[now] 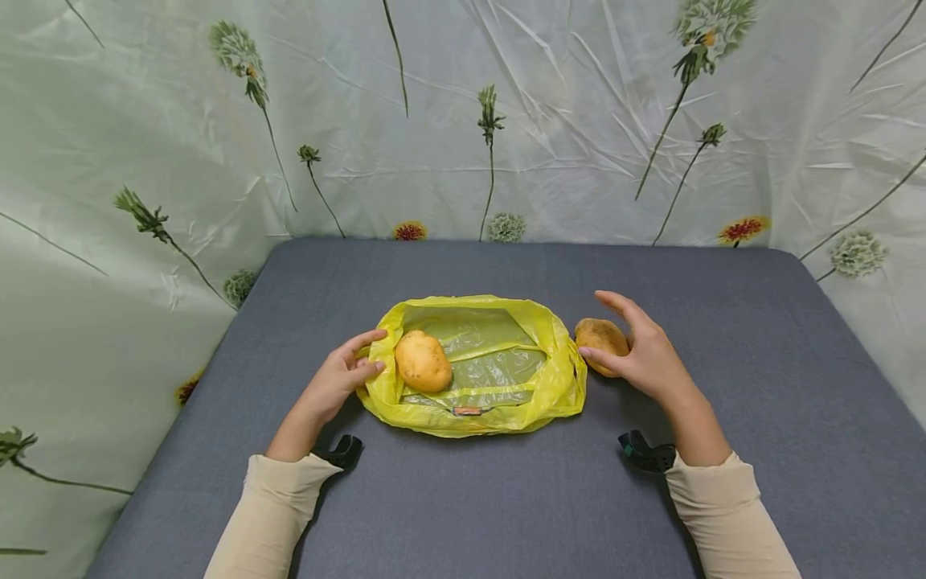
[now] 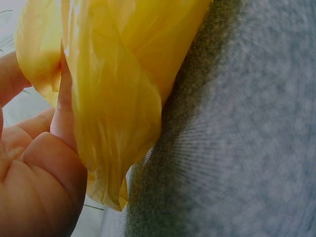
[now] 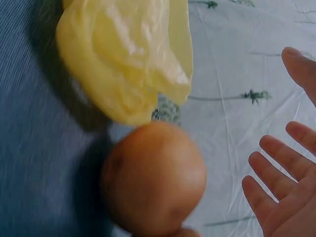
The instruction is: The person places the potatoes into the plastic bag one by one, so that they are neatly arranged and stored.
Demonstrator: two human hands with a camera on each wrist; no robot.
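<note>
Ideally, with the parted fingers of the left hand [image 1: 338,378] against the yellow bag [image 1: 553,382], close the spread fingers of the right hand [image 1: 649,354] evenly around the outer potato [image 1: 599,334] beside that thumb.

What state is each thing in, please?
Yellow bag: mouth wide open.
First potato: whole, inside the bag's left end.
Second potato: whole, outside, beside the bag's right end.
Left hand: holding the bag's left edge.
Right hand: spread by the second potato, contact unclear.
</note>
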